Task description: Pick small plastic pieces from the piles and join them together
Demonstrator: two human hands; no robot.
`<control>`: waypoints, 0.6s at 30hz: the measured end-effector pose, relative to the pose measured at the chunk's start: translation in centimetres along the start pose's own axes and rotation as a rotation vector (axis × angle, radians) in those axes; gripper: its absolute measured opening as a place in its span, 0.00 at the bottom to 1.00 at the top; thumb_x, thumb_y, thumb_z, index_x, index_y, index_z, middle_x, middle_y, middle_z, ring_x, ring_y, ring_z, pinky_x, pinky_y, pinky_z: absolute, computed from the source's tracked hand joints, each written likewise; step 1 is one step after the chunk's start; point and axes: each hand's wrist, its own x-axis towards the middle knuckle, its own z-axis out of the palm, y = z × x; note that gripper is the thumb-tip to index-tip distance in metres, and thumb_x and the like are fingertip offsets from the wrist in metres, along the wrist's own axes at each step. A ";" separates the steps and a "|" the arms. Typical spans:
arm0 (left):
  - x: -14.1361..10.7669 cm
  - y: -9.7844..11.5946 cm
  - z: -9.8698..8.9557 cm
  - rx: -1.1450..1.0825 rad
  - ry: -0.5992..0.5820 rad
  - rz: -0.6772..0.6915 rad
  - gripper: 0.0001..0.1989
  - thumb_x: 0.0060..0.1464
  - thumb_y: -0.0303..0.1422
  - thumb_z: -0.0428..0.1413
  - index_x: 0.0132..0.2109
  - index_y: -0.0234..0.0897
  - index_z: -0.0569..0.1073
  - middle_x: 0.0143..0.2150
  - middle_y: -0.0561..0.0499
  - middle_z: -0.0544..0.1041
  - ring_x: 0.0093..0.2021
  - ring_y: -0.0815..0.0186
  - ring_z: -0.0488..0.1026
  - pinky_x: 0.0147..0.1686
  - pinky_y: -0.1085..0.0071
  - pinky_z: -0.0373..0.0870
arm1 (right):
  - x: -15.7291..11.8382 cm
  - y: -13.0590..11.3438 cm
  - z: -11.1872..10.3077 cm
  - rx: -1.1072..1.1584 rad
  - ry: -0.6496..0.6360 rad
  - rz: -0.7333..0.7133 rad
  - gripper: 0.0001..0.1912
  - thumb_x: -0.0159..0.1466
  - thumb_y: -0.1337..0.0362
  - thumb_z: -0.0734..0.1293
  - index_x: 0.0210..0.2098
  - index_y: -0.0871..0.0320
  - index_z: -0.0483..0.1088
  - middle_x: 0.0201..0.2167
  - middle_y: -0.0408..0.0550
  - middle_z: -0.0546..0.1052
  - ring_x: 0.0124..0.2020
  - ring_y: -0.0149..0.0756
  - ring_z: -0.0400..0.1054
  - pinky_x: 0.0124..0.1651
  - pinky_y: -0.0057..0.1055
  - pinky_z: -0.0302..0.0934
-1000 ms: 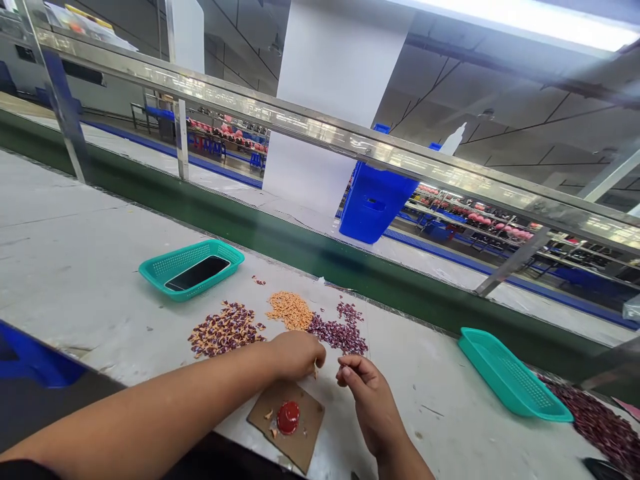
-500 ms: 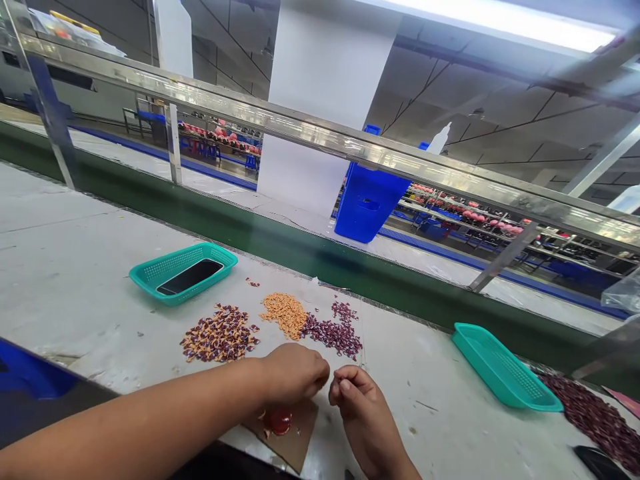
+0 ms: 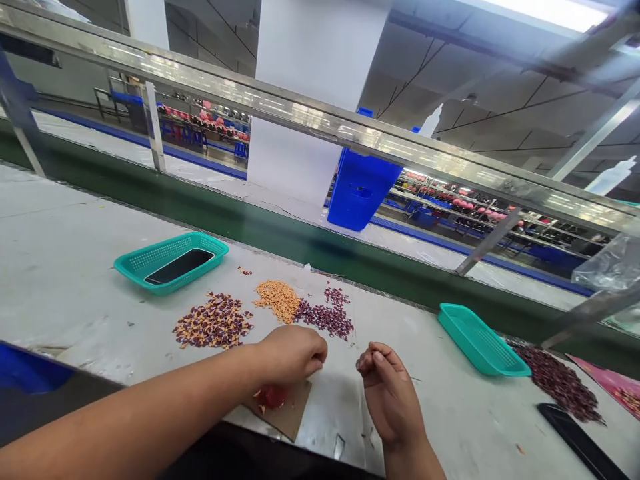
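Observation:
My left hand is closed above the table, its fingers curled down; whatever they hold is hidden. To its right, my right hand has thumb and fingertips pinched together, and anything between them is too small to make out. Below my left wrist, a shiny red blob sits on a brown cardboard piece with small bits beside it. Beyond my hands lie a pile of small orange pieces, a pile of dark purple pieces and a pile of two-coloured purple-and-orange pieces.
A green basket at left holds a phone. Another green basket stands at right, near a dark red heap and a black flat object. A metal rail crosses behind, with a blue bin beyond.
My right hand has moved right, away from my left, widening the gap between them. The whole view has shifted slightly, showing more of the table's right side.

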 end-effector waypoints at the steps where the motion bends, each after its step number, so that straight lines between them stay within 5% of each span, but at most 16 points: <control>1: 0.2 -0.6 -0.5 0.004 0.013 -0.027 0.07 0.51 0.30 0.52 0.35 0.42 0.75 0.37 0.52 0.78 0.38 0.61 0.73 0.33 0.71 0.65 | -0.1 -0.1 -0.3 -0.001 0.012 -0.003 0.07 0.54 0.61 0.72 0.32 0.55 0.73 0.23 0.41 0.71 0.28 0.31 0.63 0.36 0.30 0.59; 6: 0.7 -5.8 -3.1 0.078 0.065 -0.242 0.11 0.60 0.30 0.45 0.40 0.38 0.72 0.40 0.47 0.76 0.42 0.61 0.72 0.39 0.67 0.68 | -0.7 0.4 -1.7 -0.010 0.033 0.031 0.07 0.54 0.61 0.71 0.33 0.55 0.74 0.23 0.41 0.70 0.28 0.32 0.63 0.35 0.30 0.60; 9: 0.6 -7.8 -3.0 0.126 0.001 -0.314 0.11 0.60 0.34 0.50 0.47 0.35 0.70 0.47 0.46 0.73 0.44 0.61 0.72 0.43 0.60 0.70 | -0.7 1.0 -2.0 0.012 0.027 0.045 0.07 0.55 0.61 0.71 0.33 0.54 0.74 0.23 0.41 0.70 0.28 0.32 0.62 0.34 0.30 0.60; 18: 2.3 -7.2 -0.3 0.187 -0.142 -0.360 0.15 0.59 0.35 0.52 0.52 0.36 0.67 0.51 0.45 0.70 0.46 0.60 0.71 0.43 0.58 0.71 | -0.8 2.0 -1.5 0.028 -0.014 0.088 0.07 0.56 0.61 0.70 0.34 0.54 0.73 0.24 0.42 0.70 0.29 0.32 0.62 0.36 0.29 0.59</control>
